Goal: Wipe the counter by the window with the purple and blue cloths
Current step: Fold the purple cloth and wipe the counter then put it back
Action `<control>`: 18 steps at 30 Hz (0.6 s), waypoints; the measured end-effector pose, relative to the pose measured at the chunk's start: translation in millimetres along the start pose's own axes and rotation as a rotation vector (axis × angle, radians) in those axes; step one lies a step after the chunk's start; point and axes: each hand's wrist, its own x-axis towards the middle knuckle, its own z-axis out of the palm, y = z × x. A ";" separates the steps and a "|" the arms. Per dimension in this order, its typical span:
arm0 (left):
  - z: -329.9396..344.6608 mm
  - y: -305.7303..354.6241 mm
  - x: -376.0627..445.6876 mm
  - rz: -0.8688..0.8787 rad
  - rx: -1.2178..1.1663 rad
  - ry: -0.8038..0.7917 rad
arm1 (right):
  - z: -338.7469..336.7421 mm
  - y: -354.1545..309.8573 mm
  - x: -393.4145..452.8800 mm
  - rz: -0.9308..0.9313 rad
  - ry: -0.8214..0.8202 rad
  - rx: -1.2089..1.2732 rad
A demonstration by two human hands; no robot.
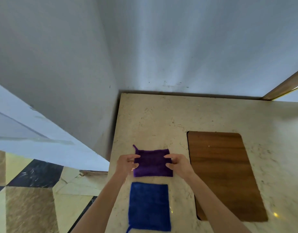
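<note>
A folded purple cloth [152, 163] lies flat on the pale stone counter [155, 121], a small loop sticking out at its far left corner. My left hand [127, 163] pinches its left edge and my right hand [177, 163] pinches its right edge. Just nearer to me, a folded blue cloth [149, 206] lies flat on the counter, untouched, between my forearms.
A brown wooden board [223, 174] lies on the counter right of the cloths. White walls close the counter's far and left sides. A wooden window frame [282, 86] shows at the far right. The counter's left edge drops to a tiled floor [32, 190].
</note>
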 end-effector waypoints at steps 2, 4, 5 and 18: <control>-3.8 5.1 -11.9 0.091 0.067 0.046 | -4.9 -4.4 -10.6 -0.045 0.028 -0.013; -9.0 14.1 -27.1 0.172 0.139 0.072 | -13.8 -12.1 -25.1 -0.098 0.051 -0.030; -12.0 19.6 -35.6 0.205 0.165 0.078 | -19.0 -16.5 -33.5 -0.130 0.060 -0.057; 15.8 87.2 -159.3 0.601 0.216 0.023 | -97.8 -32.9 -163.2 -0.429 0.394 -0.186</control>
